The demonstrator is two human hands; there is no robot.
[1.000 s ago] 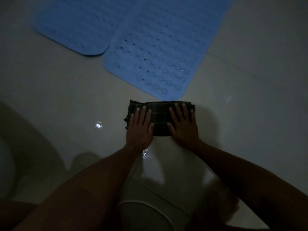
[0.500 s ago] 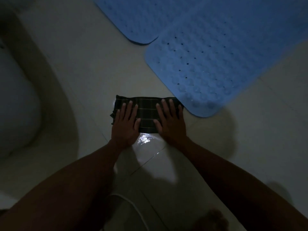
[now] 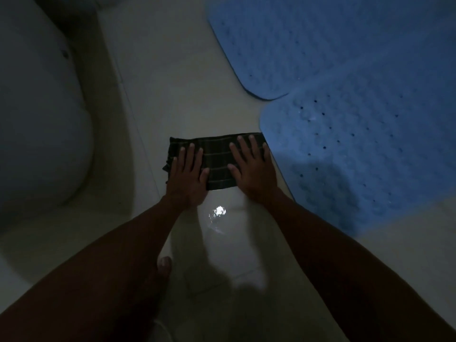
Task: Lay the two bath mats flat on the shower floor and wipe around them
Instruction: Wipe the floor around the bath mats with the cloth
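Since both bath mats point(image 3: 365, 99) already lie flat on the shower floor point(image 3: 187, 77), I wipe beside them — my left hand point(image 3: 186, 174) and right hand point(image 3: 251, 169) press flat-fingered on the folded cloth point(image 3: 217, 159), its right end touching the nearer mat, having slid leftward toward the toilet point(image 3: 37, 119).

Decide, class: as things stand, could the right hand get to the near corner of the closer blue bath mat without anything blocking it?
Probably yes. The right hand lies flat on the dark cloth, whose right end is beside the closer mat. Nothing shows between them, though the dim light hides detail.
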